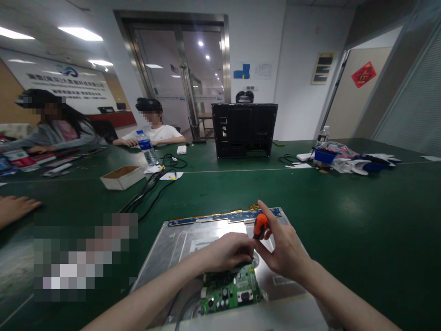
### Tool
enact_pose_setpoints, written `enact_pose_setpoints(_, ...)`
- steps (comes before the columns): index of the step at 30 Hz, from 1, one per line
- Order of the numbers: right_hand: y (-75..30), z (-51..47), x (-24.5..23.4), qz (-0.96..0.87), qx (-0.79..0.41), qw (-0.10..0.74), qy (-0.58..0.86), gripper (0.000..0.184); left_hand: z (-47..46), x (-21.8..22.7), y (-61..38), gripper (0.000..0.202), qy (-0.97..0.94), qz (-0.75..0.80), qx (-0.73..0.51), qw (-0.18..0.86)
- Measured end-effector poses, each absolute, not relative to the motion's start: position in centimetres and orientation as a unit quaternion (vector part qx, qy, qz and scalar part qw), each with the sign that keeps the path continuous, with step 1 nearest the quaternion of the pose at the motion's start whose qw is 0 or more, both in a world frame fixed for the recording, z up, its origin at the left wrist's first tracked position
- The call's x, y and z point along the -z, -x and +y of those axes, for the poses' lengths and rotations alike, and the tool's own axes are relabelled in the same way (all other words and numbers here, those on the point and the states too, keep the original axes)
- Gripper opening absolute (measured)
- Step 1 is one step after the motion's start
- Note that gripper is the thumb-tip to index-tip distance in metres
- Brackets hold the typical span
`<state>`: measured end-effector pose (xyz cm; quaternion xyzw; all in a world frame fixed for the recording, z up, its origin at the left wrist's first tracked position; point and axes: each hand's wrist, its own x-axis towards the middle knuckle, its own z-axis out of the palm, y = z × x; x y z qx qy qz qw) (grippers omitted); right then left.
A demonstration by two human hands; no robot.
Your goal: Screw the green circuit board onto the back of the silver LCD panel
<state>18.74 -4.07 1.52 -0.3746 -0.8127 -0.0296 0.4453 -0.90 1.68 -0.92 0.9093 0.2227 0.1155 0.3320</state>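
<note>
A silver metal display panel (pixel 179 248) lies flat on the green table in front of me, with a blue strip board (pixel 223 217) along its far edge and a green circuit board (pixel 230 289) near me. My right hand (pixel 285 250) grips an orange-handled screwdriver (pixel 260 225), held upright over the panel. My left hand (pixel 225 252) is closed beside the screwdriver's lower end, fingers pinched near the tip above the green board. What the left fingers pinch is hidden.
Black cables (pixel 148 191) run left of the panel toward a small cardboard box (pixel 121 177) and a water bottle (pixel 147 148). A black monitor back (pixel 244 129) stands across the table. Gloves and a blue tray (pixel 344 161) lie far right. Two people sit at the far left; another hand (pixel 14 208) rests at the left edge.
</note>
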Motion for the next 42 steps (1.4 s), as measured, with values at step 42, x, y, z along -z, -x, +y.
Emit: enact_pose_setpoints(42,-19.1,-3.8,-1.8,-0.787,0.050,0.507,0.349,0.065,3.6,-3.9,3.2,0.013,-0.885,0.354,-0.117,0.279)
